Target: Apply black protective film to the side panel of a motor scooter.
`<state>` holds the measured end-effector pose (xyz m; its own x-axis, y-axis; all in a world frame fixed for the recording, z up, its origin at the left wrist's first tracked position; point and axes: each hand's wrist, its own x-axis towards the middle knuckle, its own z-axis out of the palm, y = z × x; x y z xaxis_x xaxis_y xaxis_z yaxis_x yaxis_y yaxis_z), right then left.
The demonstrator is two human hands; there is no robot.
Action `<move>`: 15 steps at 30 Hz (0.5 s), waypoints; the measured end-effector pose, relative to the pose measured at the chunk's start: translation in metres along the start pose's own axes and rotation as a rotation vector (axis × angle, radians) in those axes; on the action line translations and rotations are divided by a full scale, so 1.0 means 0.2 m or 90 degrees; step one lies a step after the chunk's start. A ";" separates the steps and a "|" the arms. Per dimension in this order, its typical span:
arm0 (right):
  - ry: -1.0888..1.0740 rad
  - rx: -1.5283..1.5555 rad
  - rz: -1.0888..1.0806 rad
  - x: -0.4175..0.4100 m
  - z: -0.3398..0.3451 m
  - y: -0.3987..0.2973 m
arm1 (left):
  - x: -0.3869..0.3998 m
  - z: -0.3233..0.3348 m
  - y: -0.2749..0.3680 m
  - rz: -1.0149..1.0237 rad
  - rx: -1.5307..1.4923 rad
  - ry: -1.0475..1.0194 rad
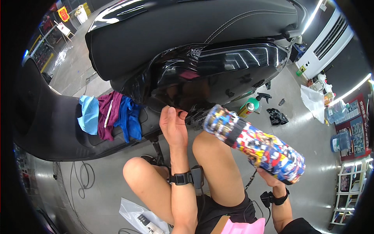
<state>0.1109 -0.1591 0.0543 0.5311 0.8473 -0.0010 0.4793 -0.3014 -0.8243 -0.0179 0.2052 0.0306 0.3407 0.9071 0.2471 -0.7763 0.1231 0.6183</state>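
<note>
My left hand [174, 125] pinches the lower edge of glossy black film [201, 112] on the side panel [216, 79] of a scooter. The film hangs loose and wrinkled under the panel and bunches below the black seat [175, 32]. In my right hand [270, 177] is a heat gun [257, 144] with a multicoloured patterned covering; its nozzle end points up and left at the film's bottom edge. The right fingers are mostly hidden behind it.
Blue, maroon and light blue cloths [109, 115] lie on the scooter's footboard with a thin white tool. A green spray bottle [254, 102], an aerosol can [246, 110] and black film scraps [277, 116] are on the floor. Cables [84, 178] coil at lower left.
</note>
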 end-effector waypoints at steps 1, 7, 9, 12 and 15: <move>0.019 0.042 -0.029 -0.01 0.00 -0.01 | 0.00 0.00 0.00 -0.001 -0.006 0.004; 0.231 0.158 0.223 -0.11 0.04 0.37 | 0.00 0.04 0.00 0.003 -0.023 0.051; 0.151 0.087 0.392 -0.22 0.04 0.64 | 0.01 0.04 0.00 -0.008 -0.009 0.054; 0.119 0.332 0.598 -0.54 0.13 1.06 | 0.01 0.04 0.00 -0.003 -0.029 0.049; 0.042 0.569 0.830 -0.93 0.27 1.42 | 0.00 0.03 -0.01 0.004 -0.023 0.054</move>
<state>0.1107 -0.3782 -0.2109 0.2718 0.1965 -0.9421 -0.8484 -0.4132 -0.3309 -0.0131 0.2031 0.0351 0.2904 0.9386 0.1861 -0.7978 0.1301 0.5887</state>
